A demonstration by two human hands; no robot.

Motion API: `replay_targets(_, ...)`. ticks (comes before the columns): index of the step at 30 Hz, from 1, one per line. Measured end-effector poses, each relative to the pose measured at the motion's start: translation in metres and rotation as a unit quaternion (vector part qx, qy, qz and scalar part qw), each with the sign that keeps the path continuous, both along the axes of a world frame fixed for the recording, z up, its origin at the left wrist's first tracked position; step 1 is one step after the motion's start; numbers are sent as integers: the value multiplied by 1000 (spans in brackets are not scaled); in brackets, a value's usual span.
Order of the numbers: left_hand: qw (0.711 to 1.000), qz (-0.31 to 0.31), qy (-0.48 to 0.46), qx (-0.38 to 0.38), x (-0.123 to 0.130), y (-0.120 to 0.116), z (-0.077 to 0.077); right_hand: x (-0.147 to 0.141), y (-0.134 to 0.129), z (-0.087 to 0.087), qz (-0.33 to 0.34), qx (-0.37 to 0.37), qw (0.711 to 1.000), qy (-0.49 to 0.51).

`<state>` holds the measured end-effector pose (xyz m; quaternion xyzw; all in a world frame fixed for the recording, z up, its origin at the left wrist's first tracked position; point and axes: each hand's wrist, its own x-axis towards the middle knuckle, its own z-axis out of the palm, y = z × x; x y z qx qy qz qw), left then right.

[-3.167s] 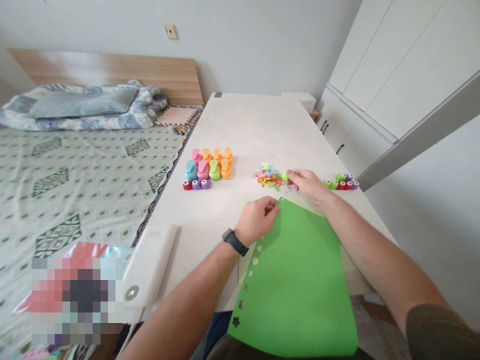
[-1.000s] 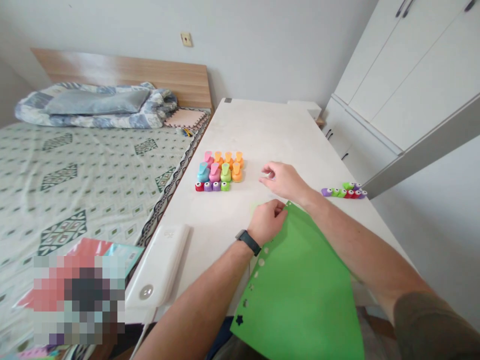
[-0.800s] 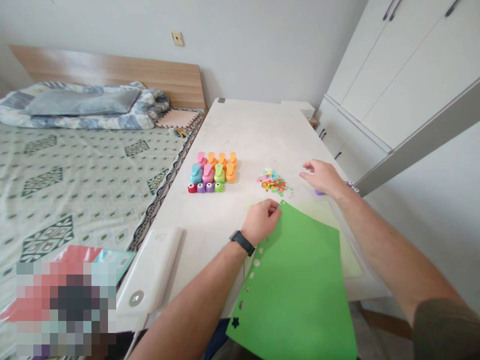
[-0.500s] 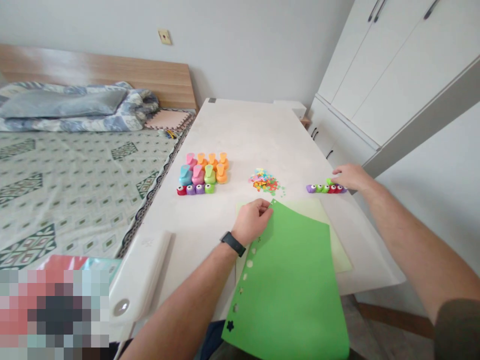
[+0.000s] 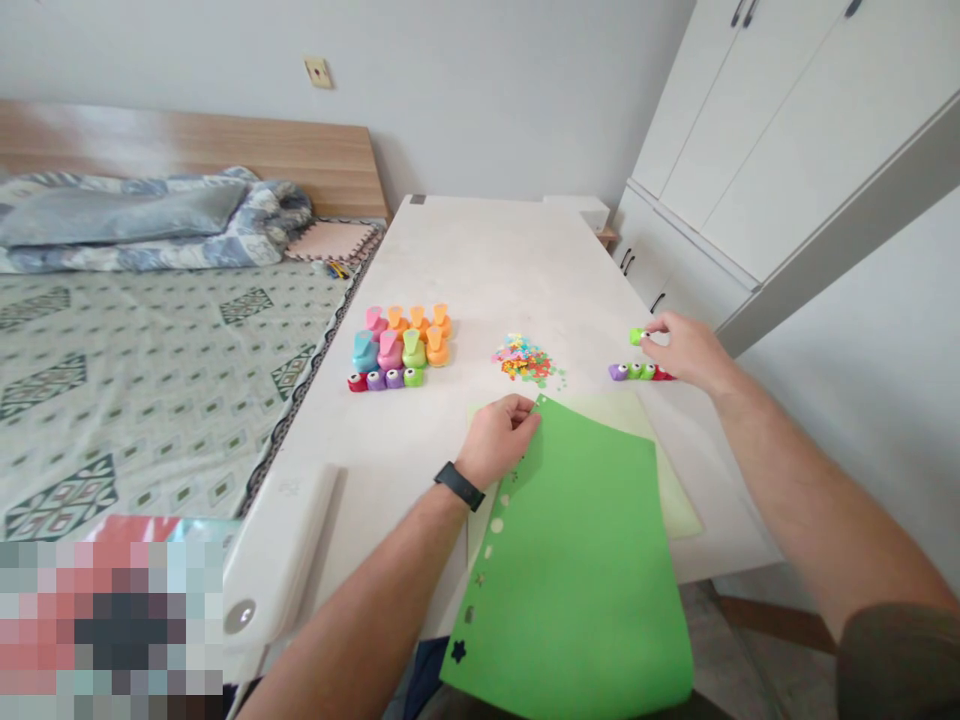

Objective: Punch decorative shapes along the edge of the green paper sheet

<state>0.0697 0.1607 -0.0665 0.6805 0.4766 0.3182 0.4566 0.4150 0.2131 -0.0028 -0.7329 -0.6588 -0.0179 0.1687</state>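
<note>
My left hand (image 5: 501,436) pinches the upper left corner of a green sheet of paper (image 5: 577,560). Shaped holes, stars among them, run down the sheet's left edge. At the right, my right hand (image 5: 686,350) holds a small green craft punch (image 5: 637,336) between thumb and fingers, above a row of small punches (image 5: 634,372) in purple, green and red. The right end of that row is hidden behind the hand. Beneath the green sheet lies a pale yellow-green sheet (image 5: 675,490). A pile of colourful paper cutouts (image 5: 523,360) sits beyond the paper.
Several larger craft punches (image 5: 390,350) stand in rows at the left, with small ones in front. A long white device (image 5: 285,550) lies near the white table's (image 5: 495,260) left edge. A bed (image 5: 150,370) flanks the table's left side; white cabinets (image 5: 720,130) stand right.
My right hand has lifted the small green punch off the row and moved it slightly left and away from me. My left hand keeps its hold on the green sheet.
</note>
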Motion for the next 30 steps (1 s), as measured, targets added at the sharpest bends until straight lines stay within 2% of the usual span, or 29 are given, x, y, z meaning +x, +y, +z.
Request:
replay_targets(2, 1000, 1, 1, 2, 0, 0, 1, -32, -12, 4, 45, -2, 992, 118)
replay_targets(4, 1000, 2, 4, 8, 0, 0, 1, -62, -22, 1, 114, -27, 968, 220)
replay_targets(6, 1000, 5, 5, 12, -1, 0, 2, -86, -29, -7, 158, -48, 944, 285)
replay_targets(9, 1000, 5, 1, 10, -1, 0, 3, -108, -34, -21, 193, -86, 912, 351)
replay_targets(15, 1000, 6, -2, 28, -1, -1, 2, -116, -36, -35, 243, -127, 848, 453)
replay_targets(22, 1000, 8, -5, 28, 0, 0, 2, -113, -36, -39, 223, -106, 841, 482)
replay_targets(30, 1000, 15, 2, 25, 1, -1, 5, -119, -42, -46, 238, -150, 815, 506)
